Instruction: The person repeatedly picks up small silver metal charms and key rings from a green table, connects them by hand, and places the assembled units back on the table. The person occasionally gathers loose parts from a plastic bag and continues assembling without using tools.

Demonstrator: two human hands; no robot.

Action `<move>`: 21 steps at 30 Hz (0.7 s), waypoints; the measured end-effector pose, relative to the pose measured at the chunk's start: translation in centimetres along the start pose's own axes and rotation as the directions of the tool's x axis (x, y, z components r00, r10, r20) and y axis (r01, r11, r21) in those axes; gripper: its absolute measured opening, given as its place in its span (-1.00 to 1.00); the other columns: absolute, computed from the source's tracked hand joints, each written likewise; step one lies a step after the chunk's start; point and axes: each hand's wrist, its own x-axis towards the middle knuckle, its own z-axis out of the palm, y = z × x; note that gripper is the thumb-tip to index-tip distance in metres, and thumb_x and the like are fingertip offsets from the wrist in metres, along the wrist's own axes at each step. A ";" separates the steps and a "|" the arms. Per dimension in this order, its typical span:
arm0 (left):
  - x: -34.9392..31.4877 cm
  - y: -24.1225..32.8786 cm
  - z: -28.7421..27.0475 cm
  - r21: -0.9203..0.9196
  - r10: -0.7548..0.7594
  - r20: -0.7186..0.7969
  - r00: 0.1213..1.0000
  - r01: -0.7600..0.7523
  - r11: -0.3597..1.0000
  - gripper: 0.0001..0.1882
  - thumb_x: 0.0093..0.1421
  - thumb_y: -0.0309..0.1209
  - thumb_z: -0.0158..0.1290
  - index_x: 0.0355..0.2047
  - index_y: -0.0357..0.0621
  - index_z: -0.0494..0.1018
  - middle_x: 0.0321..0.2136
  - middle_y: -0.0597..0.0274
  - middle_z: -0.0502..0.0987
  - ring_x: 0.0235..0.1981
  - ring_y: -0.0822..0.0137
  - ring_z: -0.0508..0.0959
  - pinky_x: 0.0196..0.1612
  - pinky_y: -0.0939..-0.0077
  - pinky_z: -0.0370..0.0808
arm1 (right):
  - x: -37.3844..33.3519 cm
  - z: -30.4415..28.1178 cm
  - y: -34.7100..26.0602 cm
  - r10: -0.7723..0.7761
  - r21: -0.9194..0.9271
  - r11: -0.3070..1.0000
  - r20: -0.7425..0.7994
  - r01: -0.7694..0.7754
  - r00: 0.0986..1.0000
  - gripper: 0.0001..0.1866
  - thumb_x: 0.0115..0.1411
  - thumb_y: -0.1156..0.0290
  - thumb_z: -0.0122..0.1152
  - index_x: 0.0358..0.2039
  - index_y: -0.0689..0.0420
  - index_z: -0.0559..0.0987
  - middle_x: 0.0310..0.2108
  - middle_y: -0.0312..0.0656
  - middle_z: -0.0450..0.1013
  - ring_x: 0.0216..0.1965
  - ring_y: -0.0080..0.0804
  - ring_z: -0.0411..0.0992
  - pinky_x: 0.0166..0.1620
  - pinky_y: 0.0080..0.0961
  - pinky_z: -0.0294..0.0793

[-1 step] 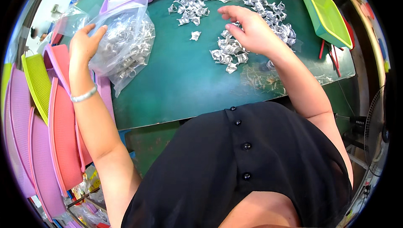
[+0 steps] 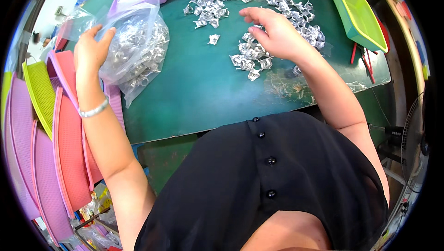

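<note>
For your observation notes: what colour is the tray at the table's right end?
Bright green tray, clearest in the head view.

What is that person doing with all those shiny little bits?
A person sits at a green table. Their left hand rests on a clear plastic bag full of small silvery metal pieces. Their right hand is spread over a loose heap of the same pieces lying on the table. More of them lie farther back. A lime-green tray sits to the right, and pink and green trays stand stacked on the left.
</note>
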 end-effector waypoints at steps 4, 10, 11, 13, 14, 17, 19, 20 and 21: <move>-3.2 6.7 0.4 -0.308 0.258 -0.313 0.914 -0.354 0.883 -0.71 0.05 -0.30 0.14 -0.22 -0.15 0.53 -0.25 0.04 0.54 -0.29 0.14 0.55 -0.19 0.38 0.46 | -0.7 0.2 0.7 -0.007 -0.056 0.998 0.089 0.012 0.996 -0.63 0.05 0.58 0.04 -0.07 0.21 0.43 -0.33 -0.08 0.47 -0.22 -0.10 0.40 -0.13 -0.27 0.39; -8.5 14.0 8.3 -0.607 0.476 0.037 0.879 -0.359 0.709 -0.43 -0.03 -0.47 0.17 0.05 -0.17 0.35 0.02 -0.10 0.34 0.05 -0.04 0.35 0.11 0.23 0.31 | -2.3 1.5 -1.0 -0.214 -0.166 0.954 0.199 0.248 0.956 -0.50 -0.01 0.42 0.25 -0.01 0.16 0.41 -0.25 -0.17 0.46 -0.04 -0.19 0.32 0.00 -0.27 0.29; -8.8 14.5 10.1 -0.633 0.471 0.045 0.881 -0.340 0.696 -0.46 -0.04 -0.48 0.17 0.02 -0.16 0.36 -0.03 -0.07 0.37 0.02 -0.02 0.38 0.08 0.24 0.33 | -2.6 1.8 -1.3 -0.204 -0.163 0.956 0.229 0.244 0.952 -0.40 -0.06 0.32 0.32 0.03 0.14 0.38 -0.21 -0.17 0.46 0.01 -0.18 0.27 0.08 -0.18 0.19; -9.0 15.0 11.4 -0.680 0.487 0.101 0.868 -0.297 0.671 -0.50 -0.05 -0.50 0.16 -0.03 -0.16 0.40 -0.11 0.00 0.42 -0.06 0.02 0.41 0.02 0.27 0.36 | -2.9 2.7 -1.5 -0.212 -0.275 0.923 0.224 0.270 0.951 -0.37 -0.06 0.31 0.33 0.06 0.13 0.35 -0.22 -0.16 0.46 0.02 -0.18 0.27 0.11 -0.13 0.14; -9.0 15.1 11.6 -0.701 0.508 0.148 0.849 -0.272 0.660 -0.53 -0.05 -0.51 0.15 -0.06 -0.16 0.41 -0.16 0.03 0.43 -0.09 0.04 0.42 -0.01 0.28 0.37 | -3.1 3.2 -1.6 -0.214 -0.332 0.901 0.222 0.280 0.951 -0.35 -0.07 0.31 0.34 0.07 0.12 0.34 -0.23 -0.16 0.46 0.02 -0.18 0.27 0.12 -0.11 0.12; -9.8 15.2 10.9 -0.730 0.515 0.264 0.815 -0.180 0.660 -0.61 -0.05 -0.54 0.13 -0.14 -0.15 0.45 -0.29 0.10 0.45 -0.19 0.10 0.44 -0.09 0.32 0.40 | -3.0 4.4 -2.3 -0.105 -0.393 0.892 0.303 0.225 0.947 -0.29 -0.08 0.32 0.34 0.11 0.11 0.28 -0.26 -0.16 0.46 0.01 -0.19 0.29 0.17 -0.04 0.03; -10.7 14.8 9.5 -0.725 0.486 0.368 0.793 -0.083 0.684 -0.64 -0.07 -0.49 0.15 -0.18 -0.18 0.47 -0.33 0.12 0.43 -0.20 0.12 0.44 -0.11 0.34 0.40 | -3.0 4.7 -2.3 -0.084 -0.378 0.903 0.312 0.205 0.946 -0.27 -0.07 0.36 0.33 0.14 0.11 0.25 -0.25 -0.16 0.46 -0.02 -0.20 0.31 0.17 -0.02 0.03; -11.3 14.6 8.7 -0.712 0.486 0.373 0.791 -0.091 0.696 -0.63 -0.08 -0.46 0.17 -0.19 -0.19 0.47 -0.33 0.12 0.43 -0.19 0.12 0.43 -0.11 0.33 0.39 | -3.0 4.8 -2.3 -0.092 -0.325 0.925 0.307 0.195 0.947 -0.26 -0.08 0.37 0.33 0.14 0.11 0.24 -0.24 -0.16 0.46 -0.03 -0.19 0.32 0.17 -0.01 0.03; -11.9 14.4 7.9 -0.700 0.485 0.378 0.789 -0.099 0.707 -0.61 -0.09 -0.43 0.19 -0.19 -0.21 0.47 -0.33 0.12 0.43 -0.18 0.12 0.43 -0.10 0.33 0.38 | -3.1 4.9 -2.2 -0.099 -0.271 0.945 0.302 0.185 0.948 -0.25 -0.08 0.38 0.33 0.15 0.11 0.23 -0.24 -0.16 0.45 -0.05 -0.19 0.33 0.18 0.00 0.02</move>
